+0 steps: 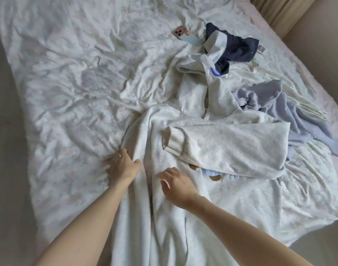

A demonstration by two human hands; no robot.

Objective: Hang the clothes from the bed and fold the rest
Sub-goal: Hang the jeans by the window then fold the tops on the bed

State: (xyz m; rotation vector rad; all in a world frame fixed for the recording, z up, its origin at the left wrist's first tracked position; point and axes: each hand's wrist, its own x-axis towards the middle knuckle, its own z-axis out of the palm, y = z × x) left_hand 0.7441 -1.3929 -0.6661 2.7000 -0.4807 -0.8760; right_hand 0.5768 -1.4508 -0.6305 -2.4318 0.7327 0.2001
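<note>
A pale cream hoodie (pixel 218 143) lies front-up on the bed (pixel 68 83), its right sleeve folded across the chest over a bear print. My left hand (pixel 122 164) pinches the hoodie's left edge between thumb and fingers. Over the chest hovers my right hand (pixel 175 187), its fingers loosely spread and nothing held. Beyond the hood lies a navy and white garment (pixel 231 47). A lavender fleece garment (pixel 279 104) is crumpled at the right.
A phone in a pink case (pixel 185 34) lies near the far middle of the bed. A beige curtain (pixel 281 8) hangs at the top right. The bed's left edge meets a light floor (pixel 5 169).
</note>
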